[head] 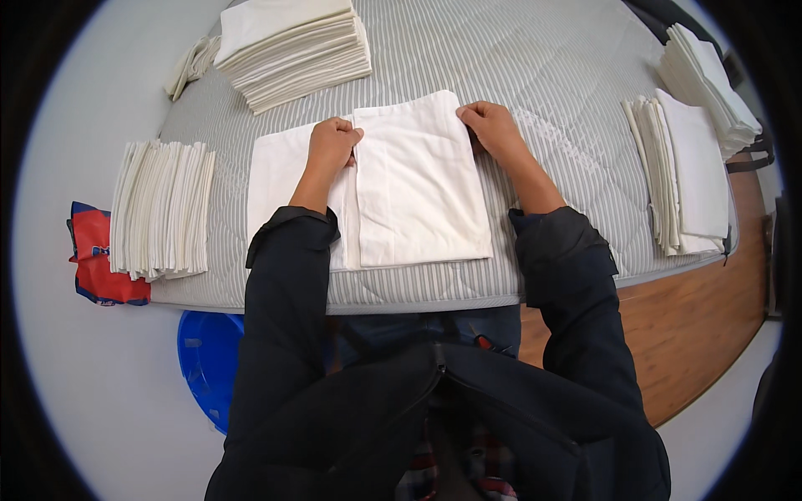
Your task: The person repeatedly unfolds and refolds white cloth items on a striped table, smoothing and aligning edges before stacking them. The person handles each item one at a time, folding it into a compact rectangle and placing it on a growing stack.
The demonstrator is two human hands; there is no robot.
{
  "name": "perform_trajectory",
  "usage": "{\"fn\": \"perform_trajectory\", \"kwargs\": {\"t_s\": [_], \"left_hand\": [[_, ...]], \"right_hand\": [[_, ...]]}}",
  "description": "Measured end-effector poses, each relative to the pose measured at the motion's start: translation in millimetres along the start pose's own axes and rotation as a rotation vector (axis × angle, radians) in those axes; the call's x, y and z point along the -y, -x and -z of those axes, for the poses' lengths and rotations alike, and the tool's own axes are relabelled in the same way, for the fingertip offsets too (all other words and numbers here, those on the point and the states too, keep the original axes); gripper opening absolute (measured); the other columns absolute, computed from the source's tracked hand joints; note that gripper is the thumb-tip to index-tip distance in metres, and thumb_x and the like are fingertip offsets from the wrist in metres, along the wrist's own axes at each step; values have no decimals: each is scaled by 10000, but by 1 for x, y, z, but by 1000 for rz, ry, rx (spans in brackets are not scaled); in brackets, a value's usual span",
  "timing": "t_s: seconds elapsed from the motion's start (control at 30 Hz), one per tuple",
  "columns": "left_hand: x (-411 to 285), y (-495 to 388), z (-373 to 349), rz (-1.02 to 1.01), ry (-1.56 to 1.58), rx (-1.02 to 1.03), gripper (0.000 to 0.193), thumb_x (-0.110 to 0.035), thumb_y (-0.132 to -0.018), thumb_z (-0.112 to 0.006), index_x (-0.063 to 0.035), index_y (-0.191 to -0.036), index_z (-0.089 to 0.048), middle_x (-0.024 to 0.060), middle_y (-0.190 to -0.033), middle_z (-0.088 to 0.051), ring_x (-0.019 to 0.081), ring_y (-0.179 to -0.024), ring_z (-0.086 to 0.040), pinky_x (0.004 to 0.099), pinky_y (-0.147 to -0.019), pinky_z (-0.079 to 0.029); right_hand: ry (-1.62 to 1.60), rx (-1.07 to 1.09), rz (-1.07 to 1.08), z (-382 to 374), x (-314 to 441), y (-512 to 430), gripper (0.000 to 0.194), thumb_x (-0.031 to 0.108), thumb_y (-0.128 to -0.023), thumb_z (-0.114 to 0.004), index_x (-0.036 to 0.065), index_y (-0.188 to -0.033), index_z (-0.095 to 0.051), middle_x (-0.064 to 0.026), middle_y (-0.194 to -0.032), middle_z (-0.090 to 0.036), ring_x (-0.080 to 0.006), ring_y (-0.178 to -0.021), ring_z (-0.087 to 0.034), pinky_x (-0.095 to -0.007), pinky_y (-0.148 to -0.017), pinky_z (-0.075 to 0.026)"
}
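Note:
A folded white cloth [423, 194] lies before me on a striped mattress [426, 285]. My left hand [332, 145] pinches its upper left edge between thumb and fingers. At the upper right corner, my right hand [492, 128] has the cloth's edge between thumb and forefinger; the other fingers are partly hidden behind it. Another flat white cloth layer [282, 166] extends to the left beneath my left wrist. Whether the two are one piece, I cannot tell. Soft creases run across the right-hand cloth.
A tall stack of folded cloths [301, 56] stands at the back left, beside a crumpled cloth [194, 66]. More stacks sit at the left [163, 210], right [683, 175] and far right [708, 87]. A red and blue bag [100, 257] and a blue tub [210, 363] are at the left.

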State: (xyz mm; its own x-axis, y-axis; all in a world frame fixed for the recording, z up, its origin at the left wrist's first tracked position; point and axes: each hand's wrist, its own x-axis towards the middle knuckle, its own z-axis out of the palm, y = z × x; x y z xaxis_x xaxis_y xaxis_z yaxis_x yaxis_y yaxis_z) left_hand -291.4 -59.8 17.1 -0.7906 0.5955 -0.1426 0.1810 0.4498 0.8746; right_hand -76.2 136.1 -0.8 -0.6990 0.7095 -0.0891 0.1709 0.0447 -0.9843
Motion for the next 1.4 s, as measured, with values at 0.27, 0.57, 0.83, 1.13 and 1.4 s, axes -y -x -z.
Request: {"fn": "perform_trajectory", "kwargs": {"t_s": [0.27,0.57,0.83,1.13,1.4], "left_hand": [[-21,41,9,11,-273,103,608,-145,-847,-801,99,-1339,-542,95,-764,-662,160,-553,-608,311,-494,-502],[-3,99,10,-249,-466,67,694,-99,-868,-739,88,-1460,-429,161,-1076,-661,247,-929,-666,362,-827,-541],[7,155,-30,-822,-830,262,802,-458,-939,-672,42,-1508,-407,271,-1614,-306,455,-1524,-221,516,-1247,-209],[6,180,-30,-653,-943,332,859,-565,-986,-554,14,-1575,-317,256,-1659,-207,434,-1557,-110,497,-1267,-143],[-10,195,-74,-862,-814,383,921,-611,-970,-534,75,-1544,-316,273,-1623,-280,451,-1531,-196,526,-1254,-167]], "right_hand": [[139,-25,55,-1,-2,-2,422,370,-883,-775,-36,-986,-721,-67,-756,-675,-132,-593,-597,-285,-543,-493],[224,-96,161,-6,-15,-10,366,312,-832,-807,-18,-942,-693,-118,-742,-696,-187,-590,-648,-344,-559,-528],[446,-165,243,-13,-12,-1,460,327,-875,-770,-45,-1133,-689,-163,-949,-748,-246,-790,-716,-353,-719,-565],[714,-188,305,-15,-4,6,475,315,-911,-738,-26,-1229,-645,-205,-1108,-725,-372,-964,-700,-423,-856,-550],[937,-173,988,-30,-7,29,552,325,-995,-632,-20,-1413,-529,-243,-1518,-466,-439,-1447,-385,-523,-1182,-322]]}}
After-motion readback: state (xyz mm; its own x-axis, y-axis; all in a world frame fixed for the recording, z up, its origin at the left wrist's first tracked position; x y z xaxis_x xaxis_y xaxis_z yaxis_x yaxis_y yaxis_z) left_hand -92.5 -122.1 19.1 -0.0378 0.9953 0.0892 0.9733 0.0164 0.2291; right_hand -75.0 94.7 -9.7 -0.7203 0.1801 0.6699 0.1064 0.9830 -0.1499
